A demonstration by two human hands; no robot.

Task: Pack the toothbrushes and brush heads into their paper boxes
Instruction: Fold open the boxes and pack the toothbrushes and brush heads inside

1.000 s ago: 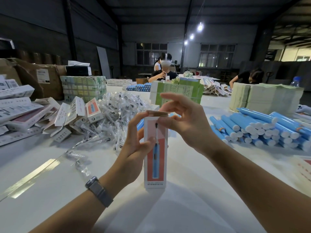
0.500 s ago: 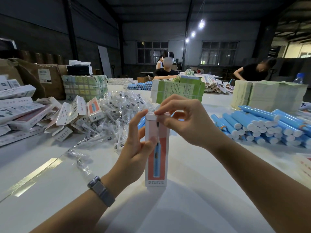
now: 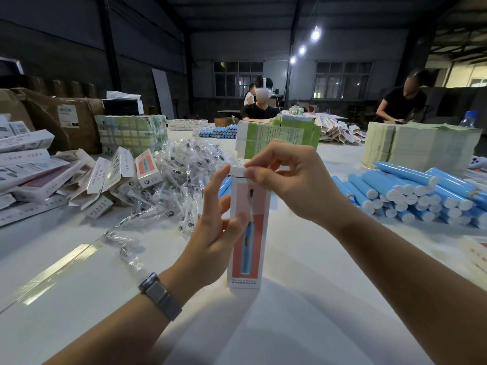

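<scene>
Upright at centre on the white surface [image 3: 303, 325]: paper box [image 3: 247, 233], long axis twelve to six. Left hand [image 3: 210, 241] steadying its nine o'clock side, fingers straight. Right hand [image 3: 287, 180] pinching top flap [image 3: 238, 172] at twelve. Beyond, blue toothbrushes [image 3: 411, 193] at two.

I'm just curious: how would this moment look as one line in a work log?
step: closing top flap | paper box: upright on table | left hand: steadies box side | right hand: pinches flap
</scene>
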